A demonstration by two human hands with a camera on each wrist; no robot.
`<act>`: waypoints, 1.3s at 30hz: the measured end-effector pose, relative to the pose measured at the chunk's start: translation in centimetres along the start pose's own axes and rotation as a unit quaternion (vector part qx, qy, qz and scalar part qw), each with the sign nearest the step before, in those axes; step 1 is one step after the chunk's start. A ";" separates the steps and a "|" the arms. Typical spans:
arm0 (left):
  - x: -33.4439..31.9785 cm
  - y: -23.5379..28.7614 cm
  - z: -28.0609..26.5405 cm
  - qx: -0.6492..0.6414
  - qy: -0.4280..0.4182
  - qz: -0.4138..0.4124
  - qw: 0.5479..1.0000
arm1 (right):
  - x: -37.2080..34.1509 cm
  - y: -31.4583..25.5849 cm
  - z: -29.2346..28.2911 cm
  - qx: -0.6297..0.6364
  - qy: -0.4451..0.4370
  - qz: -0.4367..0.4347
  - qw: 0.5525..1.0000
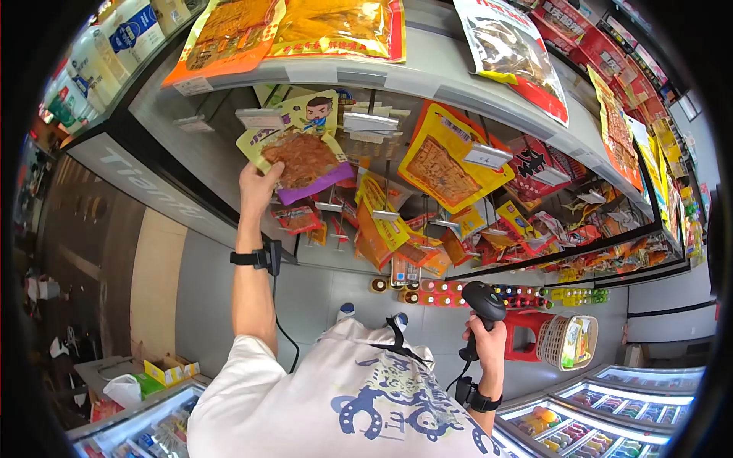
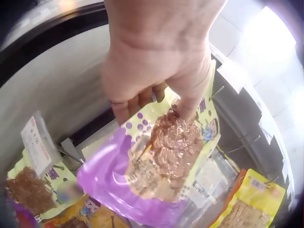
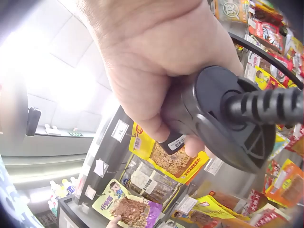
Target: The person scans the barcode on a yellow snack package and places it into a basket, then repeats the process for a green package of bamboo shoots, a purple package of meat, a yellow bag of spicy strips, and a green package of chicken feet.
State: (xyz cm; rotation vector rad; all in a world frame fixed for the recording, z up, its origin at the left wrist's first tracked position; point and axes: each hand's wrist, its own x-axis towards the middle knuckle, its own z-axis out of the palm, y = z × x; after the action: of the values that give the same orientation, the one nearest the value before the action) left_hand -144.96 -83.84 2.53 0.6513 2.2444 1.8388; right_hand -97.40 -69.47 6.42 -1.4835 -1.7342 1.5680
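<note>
My left hand (image 1: 259, 188) pinches the edge of a pale green and purple snack bag (image 1: 307, 159), thumb on its front and fingers behind. Shredded brown food shows through the bag's window, and a cartoon figure is printed at its top. In the left wrist view the bag (image 2: 164, 156) tilts with its purple end low. Hanging snack packs and price tags surround it. Away from the rack, low on the right, my right hand (image 1: 489, 342) grips a black handheld barcode scanner (image 1: 484, 301) by its handle. Its cable (image 3: 270, 107) fills the right side of the right wrist view.
Above the hanging packs runs a shelf edge (image 1: 366, 75) with bags lying on top. A yellow snack pack (image 1: 450, 156) hangs right of the held bag. Bottles (image 1: 439, 294) stand on the floor, near a red stool (image 1: 522, 336) and a basket (image 1: 548, 342). Freezers (image 1: 603, 416) line the lower right.
</note>
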 end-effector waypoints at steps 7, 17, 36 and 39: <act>-5.6 2.5 -2.8 -0.157 0.053 0.072 0.984 | 0.2 0.5 0.2 -0.008 -0.015 0.006 1.000; -10.2 5.9 -6.9 -0.139 -0.137 -0.010 0.981 | -1.6 -0.8 4.2 -0.046 -0.034 0.034 0.998; -16.7 5.8 3.2 -0.172 -0.300 -0.162 0.924 | -5.6 2.0 1.0 -0.012 0.001 0.044 0.999; -18.3 6.8 6.1 -0.196 -0.316 -0.131 0.919 | -6.4 3.8 -1.9 0.007 0.019 0.041 0.999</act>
State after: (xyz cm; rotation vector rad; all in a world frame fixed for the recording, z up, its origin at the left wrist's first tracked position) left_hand -124.68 -85.31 5.06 0.6961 1.4238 1.5752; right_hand -91.74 -74.70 6.01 -1.5851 -1.6577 1.5778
